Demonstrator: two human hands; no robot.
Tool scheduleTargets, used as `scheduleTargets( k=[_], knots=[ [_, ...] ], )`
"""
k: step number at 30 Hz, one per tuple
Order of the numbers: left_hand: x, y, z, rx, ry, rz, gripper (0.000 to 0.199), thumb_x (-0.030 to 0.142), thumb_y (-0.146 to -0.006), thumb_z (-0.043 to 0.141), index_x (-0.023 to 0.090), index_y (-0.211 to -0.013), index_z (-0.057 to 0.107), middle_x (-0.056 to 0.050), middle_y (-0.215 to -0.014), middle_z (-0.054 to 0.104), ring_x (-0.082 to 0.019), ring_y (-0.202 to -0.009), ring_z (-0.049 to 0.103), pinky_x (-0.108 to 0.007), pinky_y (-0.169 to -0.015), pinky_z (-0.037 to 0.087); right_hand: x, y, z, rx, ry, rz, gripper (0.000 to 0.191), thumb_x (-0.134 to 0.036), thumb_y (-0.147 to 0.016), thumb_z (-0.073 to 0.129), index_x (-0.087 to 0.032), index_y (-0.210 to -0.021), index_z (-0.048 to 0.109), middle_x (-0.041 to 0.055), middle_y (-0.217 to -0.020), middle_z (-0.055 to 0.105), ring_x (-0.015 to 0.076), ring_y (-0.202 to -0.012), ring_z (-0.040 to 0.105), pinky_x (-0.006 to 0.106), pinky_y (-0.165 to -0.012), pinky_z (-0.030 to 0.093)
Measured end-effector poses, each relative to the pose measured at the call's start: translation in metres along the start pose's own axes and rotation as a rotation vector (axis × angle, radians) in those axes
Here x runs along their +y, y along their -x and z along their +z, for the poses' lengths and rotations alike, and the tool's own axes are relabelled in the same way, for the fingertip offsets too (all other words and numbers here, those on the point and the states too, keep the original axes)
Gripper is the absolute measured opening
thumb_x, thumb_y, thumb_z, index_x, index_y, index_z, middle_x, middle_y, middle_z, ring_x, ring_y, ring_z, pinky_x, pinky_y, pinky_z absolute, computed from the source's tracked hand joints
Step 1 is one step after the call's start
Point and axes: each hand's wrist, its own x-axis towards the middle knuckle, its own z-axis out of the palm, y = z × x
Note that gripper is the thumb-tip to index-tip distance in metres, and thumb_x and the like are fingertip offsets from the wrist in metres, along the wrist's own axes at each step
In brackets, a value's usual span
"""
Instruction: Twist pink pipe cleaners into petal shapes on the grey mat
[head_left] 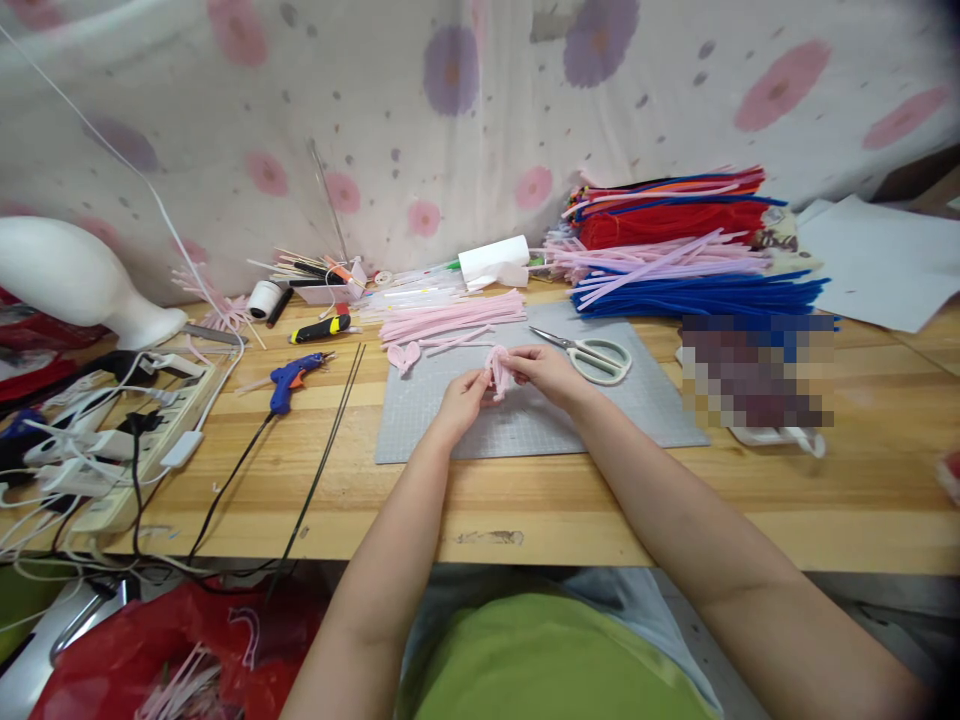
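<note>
Between my two hands is a pink pipe cleaner [496, 372] bent into a looped, petal-like shape. My left hand [465, 398] pinches its lower left side, and my right hand [546, 370] grips its upper right side with the fingertips. Both hands are above the grey cutting mat [637, 425]. A finished-looking pink heart-shaped piece [403, 358] lies at the mat's upper left corner. Beside it is a bundle of pink pipe cleaners [457, 317]. Scissors with pale handles [600, 362] rest just right of my right hand, blades pointing left.
Left of the mat lie a blue glue gun [289, 382], a yellow-black utility knife [321, 328] and thin dark rods [330, 440]. A crowded power strip [169, 425] is further left. Blue pipe cleaners [705, 296] and red ones [675, 225] are piled behind. A blurred object [757, 375] sits right.
</note>
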Motion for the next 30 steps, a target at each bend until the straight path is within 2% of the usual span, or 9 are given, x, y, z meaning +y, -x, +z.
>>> scheduleTargets(
  k=[2,8,19,25,30],
  knots=[
    [0.001,0.001,-0.001,-0.052,0.045,-0.053,0.035,0.044,-0.062,0.062,0.012,-0.077,0.064,-0.005,-0.072,0.063,-0.014,-0.069,0.058,-0.028,-0.065,0.047,0.001,0.0,0.0,-0.01,-0.036,0.008,0.03,-0.044,-0.064,0.06,-0.014,-0.067,0.063,-0.0018,-0.054,0.052,0.006,-0.046,0.033,0.023,-0.047,0.025],
    [0.001,0.004,0.0,-0.096,0.112,-0.137,0.035,0.04,-0.06,0.066,0.011,-0.078,0.065,-0.007,-0.074,0.065,-0.014,-0.065,0.06,-0.031,-0.067,0.049,0.0,-0.001,0.004,0.018,-0.03,-0.021,0.028,-0.043,-0.063,0.061,-0.015,-0.064,0.061,-0.0032,-0.05,0.048,0.0061,-0.046,0.034,0.023,-0.047,0.025],
    [0.001,0.005,0.006,-0.03,-0.018,-0.131,0.027,0.036,-0.066,0.061,0.01,-0.075,0.063,-0.006,-0.07,0.064,-0.011,-0.058,0.058,-0.027,-0.061,0.048,-0.002,0.001,0.006,0.077,0.077,-0.045,0.028,-0.043,-0.064,0.06,-0.016,-0.063,0.061,-0.0033,-0.05,0.047,0.006,-0.045,0.032,0.023,-0.045,0.022],
    [0.002,0.006,0.002,-0.099,0.054,-0.154,0.029,0.034,-0.064,0.064,0.009,-0.078,0.064,-0.008,-0.076,0.064,-0.014,-0.064,0.06,-0.028,-0.061,0.049,-0.003,0.002,0.007,0.071,0.03,-0.022,0.031,-0.046,-0.063,0.06,-0.015,-0.066,0.061,-0.0032,-0.05,0.048,0.0061,-0.045,0.034,0.023,-0.044,0.024],
    [0.003,0.007,0.001,-0.1,0.047,-0.149,0.029,0.035,-0.06,0.066,0.009,-0.072,0.063,-0.004,-0.064,0.059,-0.011,-0.059,0.056,-0.027,-0.058,0.049,-0.003,0.002,0.01,0.072,0.005,-0.028,0.032,-0.046,-0.062,0.062,-0.014,-0.066,0.061,-0.0034,-0.051,0.048,0.0059,-0.045,0.036,0.022,-0.044,0.027]
  ],
)
